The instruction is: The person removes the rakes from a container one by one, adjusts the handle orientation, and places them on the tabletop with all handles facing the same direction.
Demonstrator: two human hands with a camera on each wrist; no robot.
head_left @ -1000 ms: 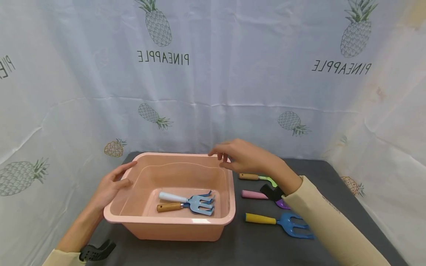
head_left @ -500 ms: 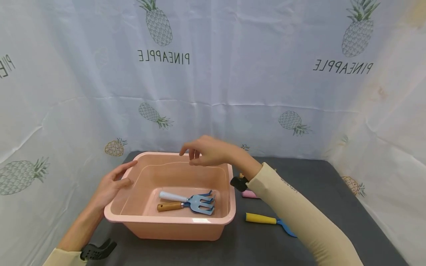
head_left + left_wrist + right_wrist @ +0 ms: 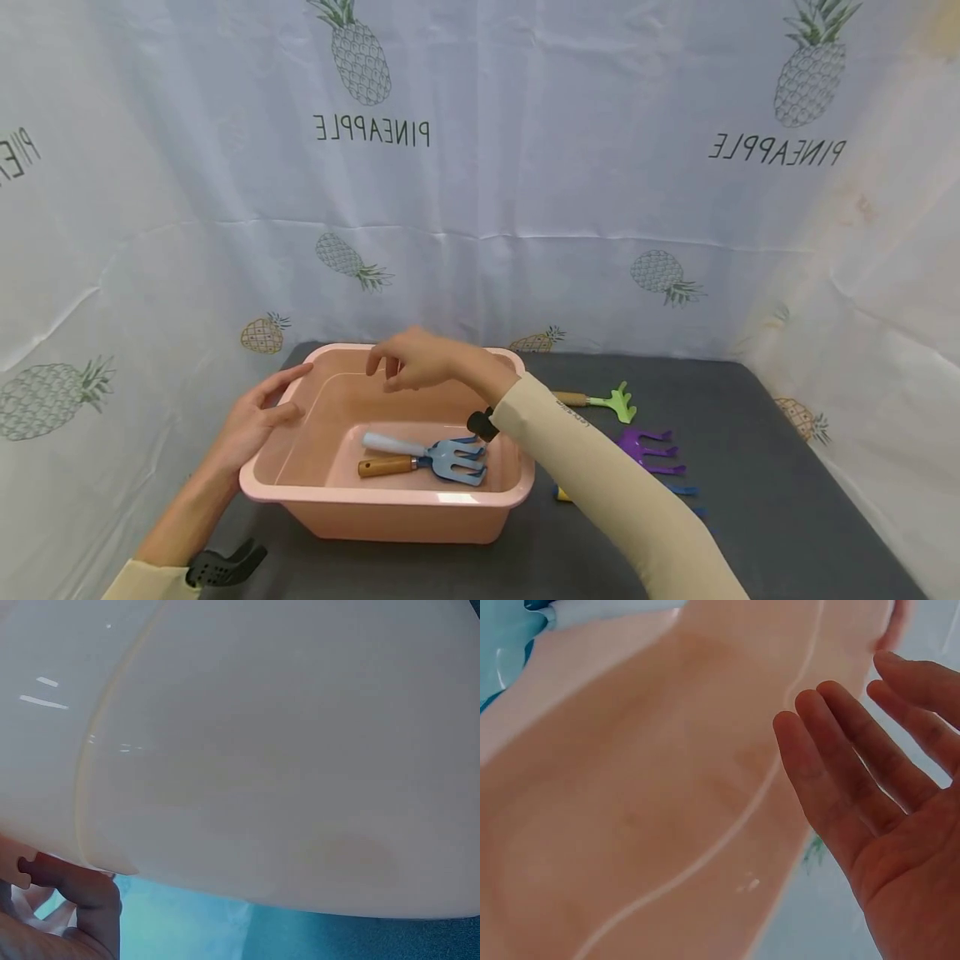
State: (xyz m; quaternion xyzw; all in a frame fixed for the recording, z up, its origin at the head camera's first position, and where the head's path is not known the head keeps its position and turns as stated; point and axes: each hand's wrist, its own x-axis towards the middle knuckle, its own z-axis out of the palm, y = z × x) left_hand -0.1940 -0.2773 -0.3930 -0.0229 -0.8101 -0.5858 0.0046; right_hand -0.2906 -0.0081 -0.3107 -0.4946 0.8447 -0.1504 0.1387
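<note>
My left hand [image 3: 253,423] holds the left rim of a pink plastic basin [image 3: 375,497], thumb on the inner side and fingers along the outside. In the left wrist view, bent fingers [image 3: 94,892] show under the basin's edge. My right hand [image 3: 414,360] hovers over the back of the basin with nothing in it; the right wrist view shows its fingers [image 3: 840,761] loosely extended, palm bare. Inside the basin lie a hand fork with a pale blue handle [image 3: 393,443] and a tool with a wooden handle [image 3: 386,466], their heads overlapping.
Right of the basin on the dark table [image 3: 750,500] lie a green hand rake [image 3: 619,405], a purple one [image 3: 633,447] and a blue fork [image 3: 681,491], the last two partly hidden by my right sleeve [image 3: 607,492]. A pineapple-print curtain [image 3: 525,183] hangs behind.
My right hand has moved left, from the basin's back right corner to over its back middle, and sunk slightly in the last half second. The left hand keeps its place on the rim.
</note>
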